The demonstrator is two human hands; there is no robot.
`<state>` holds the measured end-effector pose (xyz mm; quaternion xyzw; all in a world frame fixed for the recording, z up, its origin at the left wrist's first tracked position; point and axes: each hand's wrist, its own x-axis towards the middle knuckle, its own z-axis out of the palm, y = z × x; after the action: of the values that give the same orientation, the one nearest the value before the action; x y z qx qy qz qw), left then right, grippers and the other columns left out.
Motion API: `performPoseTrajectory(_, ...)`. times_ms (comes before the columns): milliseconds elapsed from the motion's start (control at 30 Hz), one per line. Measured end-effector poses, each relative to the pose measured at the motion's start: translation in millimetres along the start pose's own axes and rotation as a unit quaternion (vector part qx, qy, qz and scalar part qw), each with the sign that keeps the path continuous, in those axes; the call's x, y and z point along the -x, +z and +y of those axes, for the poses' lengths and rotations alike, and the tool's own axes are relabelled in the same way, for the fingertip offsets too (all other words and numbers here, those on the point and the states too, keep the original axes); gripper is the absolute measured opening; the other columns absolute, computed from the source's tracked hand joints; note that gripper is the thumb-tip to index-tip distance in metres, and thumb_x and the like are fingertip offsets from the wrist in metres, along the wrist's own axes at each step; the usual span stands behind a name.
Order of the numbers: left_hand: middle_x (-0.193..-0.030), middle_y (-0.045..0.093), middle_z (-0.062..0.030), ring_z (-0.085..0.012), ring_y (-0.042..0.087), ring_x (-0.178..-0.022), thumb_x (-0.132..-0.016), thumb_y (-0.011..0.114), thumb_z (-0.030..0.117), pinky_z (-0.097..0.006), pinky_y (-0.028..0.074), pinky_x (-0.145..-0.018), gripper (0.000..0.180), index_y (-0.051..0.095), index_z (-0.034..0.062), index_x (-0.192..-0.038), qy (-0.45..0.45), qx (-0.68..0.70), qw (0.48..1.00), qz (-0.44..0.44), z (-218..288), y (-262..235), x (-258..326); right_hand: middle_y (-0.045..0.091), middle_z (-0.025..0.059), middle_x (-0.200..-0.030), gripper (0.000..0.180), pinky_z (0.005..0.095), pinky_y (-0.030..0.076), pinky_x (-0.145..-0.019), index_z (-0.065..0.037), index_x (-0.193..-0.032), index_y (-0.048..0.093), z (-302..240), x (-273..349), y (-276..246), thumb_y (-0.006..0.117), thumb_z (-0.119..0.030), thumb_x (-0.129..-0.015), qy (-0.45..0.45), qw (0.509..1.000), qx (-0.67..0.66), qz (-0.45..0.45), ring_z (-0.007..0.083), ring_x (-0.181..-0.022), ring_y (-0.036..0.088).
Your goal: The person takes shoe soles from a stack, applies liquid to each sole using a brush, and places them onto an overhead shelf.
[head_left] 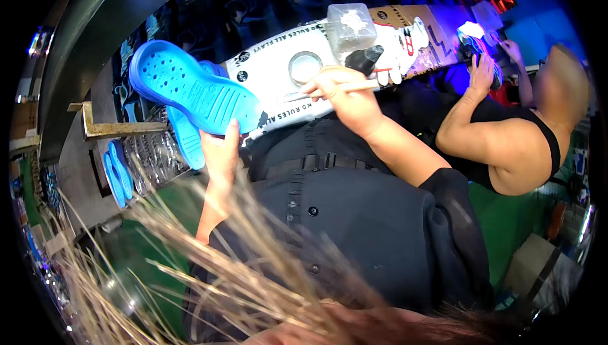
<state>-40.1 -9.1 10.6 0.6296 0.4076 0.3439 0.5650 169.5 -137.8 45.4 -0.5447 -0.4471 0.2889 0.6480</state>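
My left hand point(223, 152) is closed around the heel end of a blue foam clog point(190, 85), thumb on top of its ridged footbed. The clog's toe part, full of small holes, points to the far left. In my right hand point(345, 95) is a thin brush point(360, 85) with a pale wooden handle; its tip lies close to the clog's heel, apart from it as far as I can see. A shallow round dish point(305, 67) with whitish contents stands just beyond that hand. Another blue clog point(183, 136) sits partly hidden beneath the held one.
A printed white sheet point(269, 47) covers the bench. On it stand a clear plastic tub point(350, 25), a black bottle point(364, 60) and white gloves point(405, 47). Two blue clogs point(118, 171) lie left, near a metal bracket point(120, 129). A co-worker point(494, 136) sits at right.
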Motion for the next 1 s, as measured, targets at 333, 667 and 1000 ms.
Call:
performPoseTrajectory(333,-0.097,0.057,-0.0102,-0.016,0.055,-0.087,-0.076,0.061,0.004,-0.028,0.042,-0.081,0.034,0.048,-0.0041,-0.106,0.102,-0.009,0.994,-0.028,18,32,4,0.06,0.0065,-0.066,0.016,0.031,0.041,-0.063,-0.002,-0.071,0.064,2,7,4,0.054,-0.011,-0.08,-0.195,0.956,0.216,-0.041,0.0209,-0.063,0.055)
performPoseTrajectory(667,-0.092,0.058,-0.0081,-0.014,0.055,-0.083,-0.074,0.06,0.002,-0.027,0.043,-0.077,0.03,0.051,-0.0029,-0.102,0.115,-0.035,0.992,-0.031,16,29,1,0.061,0.0071,-0.067,0.012,0.0316,0.041,-0.063,-0.003,-0.068,0.063,8,7,-4,0.056,-0.009,-0.077,-0.187,0.954,0.234,-0.004,0.0217,-0.063,0.056)
performPoseTrajectory(1000,-0.087,0.06,-0.0083,-0.0136,0.056,-0.077,-0.073,0.061,0.001,-0.027,0.045,-0.072,0.025,0.054,-0.0029,-0.097,0.157,-0.04,0.986,-0.031,17,30,3,0.059,0.0037,-0.064,0.007,0.0309,0.039,-0.06,-0.006,-0.067,0.062,8,4,0,0.062,-0.011,-0.072,-0.213,0.945,0.25,-0.012,0.0196,-0.06,0.055)
